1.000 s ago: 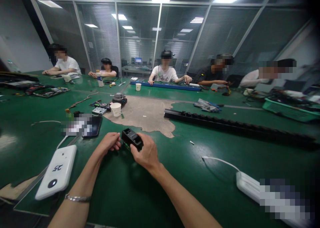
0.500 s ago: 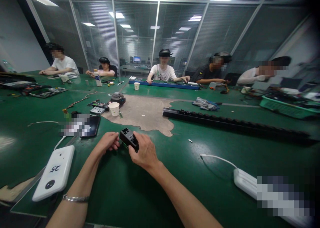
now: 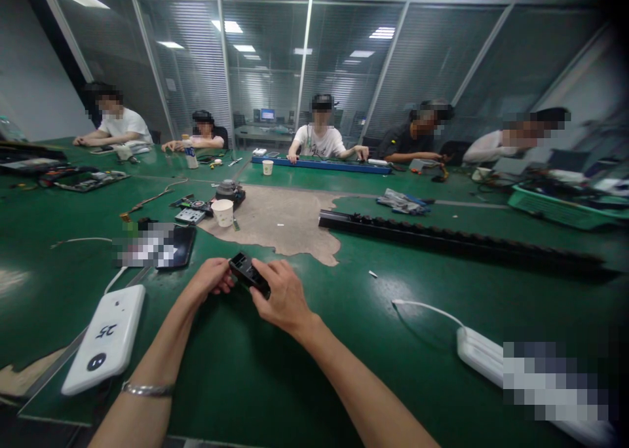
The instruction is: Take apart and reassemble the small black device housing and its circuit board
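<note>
Just above the green table, my right hand (image 3: pixel 284 297) grips a small black plastic housing (image 3: pixel 249 276) from its right side, thumb at the near edge and fingers over the far side. Rectangular recesses show on the housing's top face, and it is tilted. My left hand (image 3: pixel 216 278) is at the housing's left end with its fingers curled in. Whether those fingers pinch the housing's edge or a small thing beside it is hidden. A metal bracelet (image 3: pixel 147 390) circles my left wrist.
A white power bank (image 3: pixel 105 336) and a dark tablet (image 3: pixel 179 246) lie to the left. Beyond stand a paper cup (image 3: pixel 223 213) and loose electronic parts. A long black bar (image 3: pixel 442 242) and a white cabled device (image 3: pixel 479 356) lie right. Several people sit across the table.
The black housing has tipped slightly, so less of its recessed face shows. Both hands keep nearly the same grip and place; the whole view has shifted a little.
</note>
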`<act>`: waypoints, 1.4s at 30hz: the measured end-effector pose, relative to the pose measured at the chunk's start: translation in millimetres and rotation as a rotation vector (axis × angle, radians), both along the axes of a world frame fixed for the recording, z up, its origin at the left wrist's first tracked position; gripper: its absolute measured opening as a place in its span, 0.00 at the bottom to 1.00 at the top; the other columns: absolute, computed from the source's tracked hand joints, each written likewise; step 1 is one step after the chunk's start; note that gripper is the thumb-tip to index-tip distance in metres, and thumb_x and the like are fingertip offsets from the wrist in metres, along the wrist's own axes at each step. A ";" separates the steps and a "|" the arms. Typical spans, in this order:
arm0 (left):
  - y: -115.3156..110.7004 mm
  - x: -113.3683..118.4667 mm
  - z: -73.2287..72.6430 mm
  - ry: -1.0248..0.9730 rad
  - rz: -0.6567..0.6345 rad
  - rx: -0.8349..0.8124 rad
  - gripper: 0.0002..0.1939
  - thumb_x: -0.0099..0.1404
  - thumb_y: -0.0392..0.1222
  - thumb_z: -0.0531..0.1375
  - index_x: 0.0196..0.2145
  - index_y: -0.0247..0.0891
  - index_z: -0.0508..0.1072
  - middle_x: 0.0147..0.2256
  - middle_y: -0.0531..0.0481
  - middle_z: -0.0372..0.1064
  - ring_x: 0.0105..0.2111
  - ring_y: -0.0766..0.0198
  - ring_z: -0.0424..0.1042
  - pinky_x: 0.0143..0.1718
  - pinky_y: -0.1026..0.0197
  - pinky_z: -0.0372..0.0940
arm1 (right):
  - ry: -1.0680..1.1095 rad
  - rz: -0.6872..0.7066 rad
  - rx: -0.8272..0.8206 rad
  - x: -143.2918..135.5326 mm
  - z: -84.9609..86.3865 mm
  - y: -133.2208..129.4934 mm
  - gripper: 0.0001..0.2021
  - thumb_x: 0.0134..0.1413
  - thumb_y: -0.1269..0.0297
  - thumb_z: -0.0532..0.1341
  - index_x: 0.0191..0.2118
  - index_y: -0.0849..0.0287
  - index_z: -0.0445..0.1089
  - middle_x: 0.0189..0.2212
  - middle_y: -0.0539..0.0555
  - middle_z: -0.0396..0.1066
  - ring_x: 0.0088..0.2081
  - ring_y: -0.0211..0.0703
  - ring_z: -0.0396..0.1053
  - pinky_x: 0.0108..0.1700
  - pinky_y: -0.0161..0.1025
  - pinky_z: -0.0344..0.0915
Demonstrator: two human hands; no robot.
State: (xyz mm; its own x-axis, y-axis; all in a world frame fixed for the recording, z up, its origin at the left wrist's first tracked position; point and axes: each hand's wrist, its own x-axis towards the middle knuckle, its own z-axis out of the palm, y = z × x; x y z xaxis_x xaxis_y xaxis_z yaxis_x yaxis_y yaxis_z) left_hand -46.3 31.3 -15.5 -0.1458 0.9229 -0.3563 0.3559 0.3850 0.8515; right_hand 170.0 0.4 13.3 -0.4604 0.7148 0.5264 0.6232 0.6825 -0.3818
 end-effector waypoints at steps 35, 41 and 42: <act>1.2 3.2 -0.3 -0.093 0.066 -0.027 0.23 0.59 0.60 0.51 0.26 0.36 0.67 0.22 0.44 0.72 0.17 0.65 0.69 0.18 0.66 0.56 | 0.272 -0.115 -0.078 -8.1 -18.1 4.7 0.24 0.53 0.57 0.59 0.55 0.60 0.61 0.42 0.57 0.71 0.41 0.47 0.68 0.45 0.42 0.64; 1.6 2.9 1.1 -0.080 0.055 -0.044 0.24 0.58 0.61 0.51 0.27 0.35 0.67 0.23 0.44 0.73 0.17 0.66 0.69 0.18 0.67 0.56 | 0.428 -0.234 -0.121 8.2 -18.1 28.3 0.22 0.55 0.58 0.57 0.55 0.57 0.61 0.44 0.56 0.70 0.41 0.45 0.69 0.44 0.41 0.64; 2.2 2.4 0.1 -0.083 0.054 -0.041 0.24 0.58 0.61 0.51 0.27 0.35 0.67 0.23 0.44 0.73 0.17 0.66 0.69 0.18 0.67 0.56 | 0.411 -0.270 -0.122 11.5 -21.3 32.7 0.22 0.55 0.58 0.57 0.55 0.58 0.61 0.44 0.57 0.70 0.42 0.46 0.69 0.44 0.41 0.64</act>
State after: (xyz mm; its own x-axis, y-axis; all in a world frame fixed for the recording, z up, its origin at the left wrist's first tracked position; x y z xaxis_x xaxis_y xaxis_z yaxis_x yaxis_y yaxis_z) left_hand -44.0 33.4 -15.4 -0.1632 0.8988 -0.4069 0.2626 0.4371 0.8602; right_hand 181.5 33.1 -8.1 -0.0225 0.8476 0.5302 0.5527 0.4525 -0.6999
